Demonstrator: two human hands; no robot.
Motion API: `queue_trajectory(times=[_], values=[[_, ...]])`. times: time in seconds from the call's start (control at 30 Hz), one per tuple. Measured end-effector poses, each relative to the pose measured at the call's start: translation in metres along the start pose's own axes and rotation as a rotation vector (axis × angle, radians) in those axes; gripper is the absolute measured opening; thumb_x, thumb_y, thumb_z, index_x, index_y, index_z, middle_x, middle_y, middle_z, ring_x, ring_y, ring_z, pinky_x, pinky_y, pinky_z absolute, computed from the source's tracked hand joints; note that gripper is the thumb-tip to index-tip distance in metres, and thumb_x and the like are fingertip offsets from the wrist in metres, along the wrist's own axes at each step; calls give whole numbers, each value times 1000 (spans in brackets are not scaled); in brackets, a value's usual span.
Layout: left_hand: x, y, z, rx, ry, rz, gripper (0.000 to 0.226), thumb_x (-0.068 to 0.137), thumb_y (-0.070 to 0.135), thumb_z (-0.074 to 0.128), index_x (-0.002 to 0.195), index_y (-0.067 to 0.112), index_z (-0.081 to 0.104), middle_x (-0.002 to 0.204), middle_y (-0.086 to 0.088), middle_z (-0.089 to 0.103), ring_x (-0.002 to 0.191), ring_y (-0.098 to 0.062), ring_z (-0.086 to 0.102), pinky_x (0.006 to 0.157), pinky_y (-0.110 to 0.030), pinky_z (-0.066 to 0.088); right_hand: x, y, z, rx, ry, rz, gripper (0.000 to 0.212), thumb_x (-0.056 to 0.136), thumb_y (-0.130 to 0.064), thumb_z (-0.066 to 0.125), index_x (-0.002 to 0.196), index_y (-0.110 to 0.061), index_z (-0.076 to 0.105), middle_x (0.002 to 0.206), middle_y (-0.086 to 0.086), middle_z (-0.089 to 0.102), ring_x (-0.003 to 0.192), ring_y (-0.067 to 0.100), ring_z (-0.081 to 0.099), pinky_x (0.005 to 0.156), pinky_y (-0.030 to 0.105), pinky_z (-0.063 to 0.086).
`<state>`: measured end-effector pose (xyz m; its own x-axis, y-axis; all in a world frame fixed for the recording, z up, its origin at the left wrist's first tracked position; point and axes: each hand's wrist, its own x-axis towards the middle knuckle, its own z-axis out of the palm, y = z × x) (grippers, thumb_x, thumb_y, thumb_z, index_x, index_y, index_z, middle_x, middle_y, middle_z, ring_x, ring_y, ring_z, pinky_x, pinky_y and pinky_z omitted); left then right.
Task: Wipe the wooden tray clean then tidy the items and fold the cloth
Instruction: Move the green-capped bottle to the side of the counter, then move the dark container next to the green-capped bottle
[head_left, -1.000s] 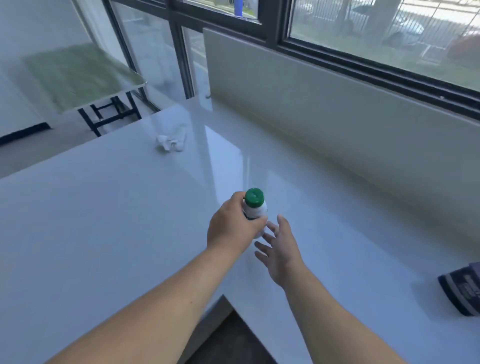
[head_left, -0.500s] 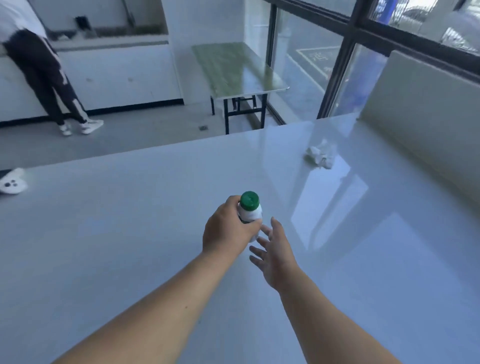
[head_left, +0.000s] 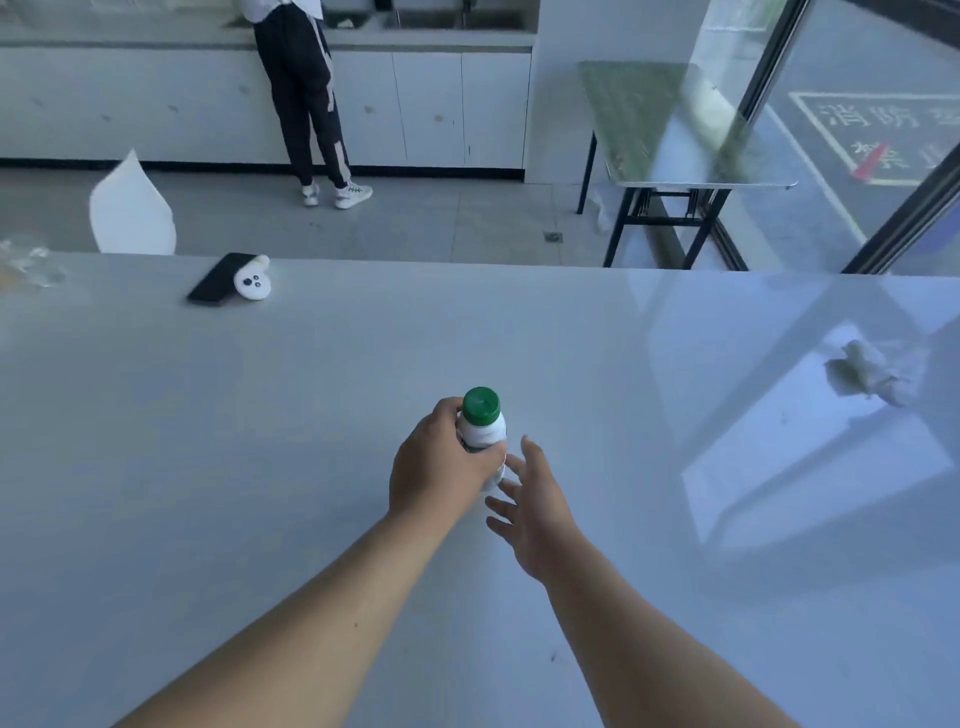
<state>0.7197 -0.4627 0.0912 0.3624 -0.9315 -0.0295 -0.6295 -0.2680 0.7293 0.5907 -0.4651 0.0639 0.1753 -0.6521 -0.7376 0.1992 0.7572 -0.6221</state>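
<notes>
- The left hand (head_left: 441, 467) grasps a small white bottle (head_left: 483, 436) with a green cap, upright over the middle of the bench (head_left: 208, 467); the right hand (head_left: 535, 514) is released, fingers spread just beside it.
- No wooden tray or cloth is in view, so progress cannot be judged; this looks like the tidying stage.
- A crumpled tissue (head_left: 878, 374) lies far right; a phone (head_left: 221, 278) and a small white gadget (head_left: 253, 280) lie far left. Nothing blocks the hands.

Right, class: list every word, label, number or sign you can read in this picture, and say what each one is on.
"消防": large painted characters on the pavement outside the window; the characters after them are cut off or blurred.
Bottle in the left hand: the label is mostly covered and too blurred to read.
Phone on the table: no readable text.
</notes>
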Motion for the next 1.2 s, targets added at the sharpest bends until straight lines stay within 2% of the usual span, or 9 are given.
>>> queue_trajectory(times=[0.17,0.4,0.47,0.63,0.73,0.83,0.9,1.03,1.2], values=[[-5,-14,-2,-23,-5,-47,39,76,54,79,100,49,48,85,28,59,75,9,54,59,-18,38,11,14,3,-57,42,14,39,100,-64,47,117,-35,65,129,-3,65,128,28,58,115,47,42],[-12,-19,6,-12,-14,-42,44,74,59,80,103,51,47,94,22,63,84,-10,64,60,-22,41,16,24,-1,-166,98,-67,33,96,-59,51,106,-33,70,106,-3,68,106,25,68,109,49,50],[-15,-19,11,8,-21,-23,45,75,60,80,105,52,48,97,22,65,85,-10,65,61,-22,42,15,23,-5,-154,102,-69,25,96,-58,51,95,-38,66,107,-2,68,114,27,67,106,46,53],[-28,-20,17,19,-28,-116,93,70,62,87,146,40,38,126,22,55,98,-17,63,79,-36,53,-2,22,-38,-63,97,-90,35,97,-63,51,119,-36,56,115,-14,59,110,17,64,103,42,52],[-72,-28,34,48,57,-240,75,71,68,81,129,30,50,110,10,61,90,-21,62,72,-39,51,-26,22,-90,21,148,-138,43,101,-57,50,124,-25,65,124,-3,67,111,23,68,103,47,55],[-135,-16,78,80,-146,-183,33,81,56,80,92,35,58,76,9,65,71,-11,65,70,-40,54,-67,25,-168,131,288,-200,39,103,-49,53,113,-19,75,114,6,78,106,28,72,99,49,58],[-168,12,119,90,-344,-82,25,82,49,82,86,38,60,74,12,67,71,-4,64,73,-39,56,-105,31,-232,148,430,-276,33,100,-46,57,108,-20,76,107,3,80,104,23,73,94,45,59],[-232,117,212,201,-689,312,33,86,55,74,113,43,60,115,23,66,101,0,62,88,-34,54,-203,62,-369,-68,807,-407,25,91,-47,60,111,-37,70,115,-18,73,98,-10,65,76,21,49],[-360,249,310,357,-1013,748,76,83,66,66,151,40,43,152,21,46,142,-9,39,111,-35,42,-333,141,-515,-312,1198,-360,56,92,-52,57,145,-33,55,142,-18,55,137,5,45,103,27,40]])
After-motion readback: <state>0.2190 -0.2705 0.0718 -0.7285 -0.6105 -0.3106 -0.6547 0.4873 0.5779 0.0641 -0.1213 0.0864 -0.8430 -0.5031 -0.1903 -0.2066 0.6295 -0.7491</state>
